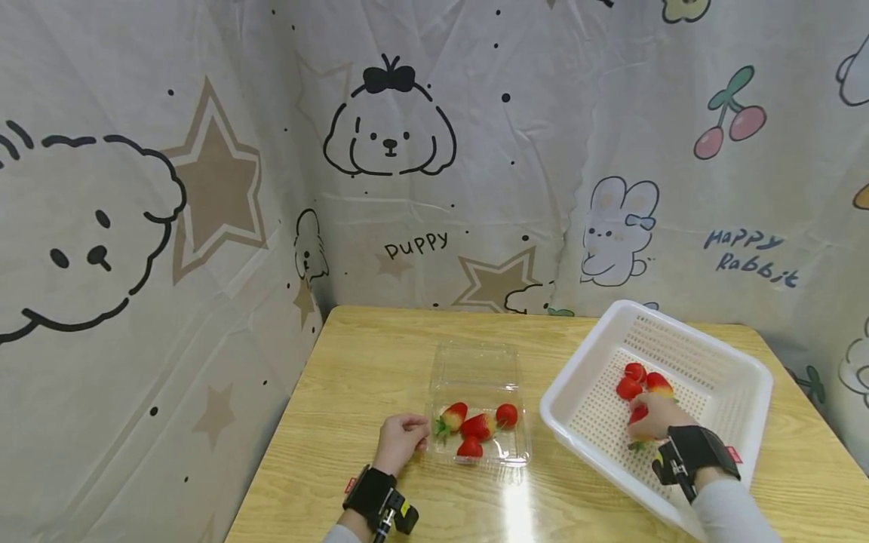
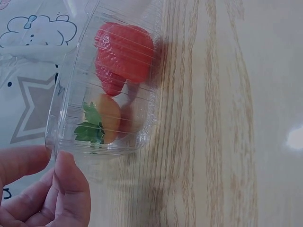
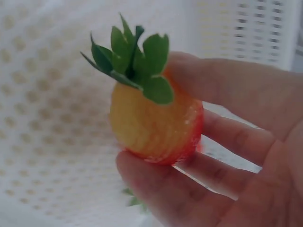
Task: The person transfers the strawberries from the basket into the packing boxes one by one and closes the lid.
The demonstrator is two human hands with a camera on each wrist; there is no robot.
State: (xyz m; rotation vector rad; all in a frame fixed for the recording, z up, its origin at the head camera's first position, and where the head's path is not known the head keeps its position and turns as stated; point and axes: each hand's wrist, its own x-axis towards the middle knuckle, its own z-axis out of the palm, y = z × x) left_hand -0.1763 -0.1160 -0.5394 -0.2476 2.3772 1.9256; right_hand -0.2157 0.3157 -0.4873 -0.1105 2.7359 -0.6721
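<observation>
Lower right, I see the right hand (image 1: 655,419) gripping a strawberry (image 3: 151,125)! Lower centre, the left hand (image 1: 399,440) pinches the clamshell (image 1: 508,450).

Strawberry (image 3: 147,123) in the right hand (image 3: 265,189), white basket (image 3: 52,118) behind.
The thumb (image 3: 213,82) and fingers (image 3: 161,182) grip its sides; green leaves (image 3: 135,68) top the fruit, yellow near them, red at lower right. The perforated basket is blurred, and another leaf (image 3: 135,200) peeks out below.
</observation>
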